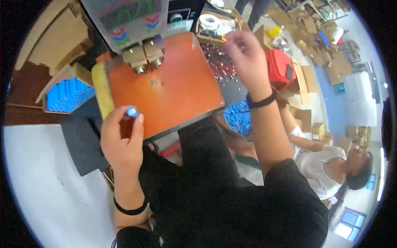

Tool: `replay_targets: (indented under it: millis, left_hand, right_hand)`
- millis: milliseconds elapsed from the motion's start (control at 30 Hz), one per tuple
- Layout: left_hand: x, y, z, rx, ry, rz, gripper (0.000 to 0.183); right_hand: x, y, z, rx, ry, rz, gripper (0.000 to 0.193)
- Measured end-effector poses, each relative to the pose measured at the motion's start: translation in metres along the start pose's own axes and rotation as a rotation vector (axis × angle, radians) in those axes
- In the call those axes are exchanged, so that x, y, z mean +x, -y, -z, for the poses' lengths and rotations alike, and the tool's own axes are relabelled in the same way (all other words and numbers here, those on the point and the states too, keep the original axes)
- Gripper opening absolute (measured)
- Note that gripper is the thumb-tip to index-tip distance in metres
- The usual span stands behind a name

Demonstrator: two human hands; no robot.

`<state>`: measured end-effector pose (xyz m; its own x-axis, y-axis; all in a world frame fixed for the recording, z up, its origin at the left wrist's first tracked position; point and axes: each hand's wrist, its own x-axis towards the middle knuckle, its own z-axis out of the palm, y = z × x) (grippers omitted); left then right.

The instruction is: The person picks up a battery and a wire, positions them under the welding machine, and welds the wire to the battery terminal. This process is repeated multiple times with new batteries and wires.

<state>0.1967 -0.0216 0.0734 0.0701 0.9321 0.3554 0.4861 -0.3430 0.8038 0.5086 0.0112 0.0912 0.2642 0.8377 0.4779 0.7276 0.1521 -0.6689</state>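
Between the thumb and fingers of my left hand [123, 140] is a blue cylindrical battery cell [132, 111], its pale metal end turned up. That hand is at the near left edge of an orange work plate [178, 82]. Above the plate's far side stands a grey machine [134, 20] like a spot welder, with two metal electrode holders [143, 56] pointing down. My right hand [247, 51] is raised past the plate's right edge, fingers curled in and slightly blurred; what they hold, if anything, is unclear. Beneath it lies a heap of red wire leads [220, 64].
Blue cells [68, 95] fill a cardboard box at left; more blue cells [238, 118] lie right of the plate. A tray holds a white tape roll [209, 22]. A red container [279, 68] stands farther right. A seated co-worker [320, 169] and stacked cartons are beyond.
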Motion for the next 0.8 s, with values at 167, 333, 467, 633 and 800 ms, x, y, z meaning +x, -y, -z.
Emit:
replay_targets:
  millis: [167,333,467,633,800]
  left_hand:
    - [0.005,-0.004,-0.001,-0.097,0.050,0.021,0.023]
    - [0.009,0.008,-0.005,-0.028,0.072,-0.022,0.023]
    - [0.010,-0.007,-0.016,-0.150,0.057,0.019,0.023]
    - [0.010,-0.002,-0.008,-0.149,0.027,0.101,0.027]
    - [-0.003,-0.001,-0.005,-0.012,-0.033,0.029,0.029]
  right_hand:
    - [-0.064,-0.061,0.010,-0.344,0.178,-0.086,0.024]
    - [-0.089,-0.071,-0.009,-0.403,0.198,-0.235,0.028]
    - [-0.069,-0.082,0.003,-0.572,0.127,-0.135,0.019]
    - [-0.064,-0.085,-0.009,-0.572,-0.008,-0.137,0.021]
    - [-0.035,-0.039,0.028,-0.220,0.040,-0.123,0.013]
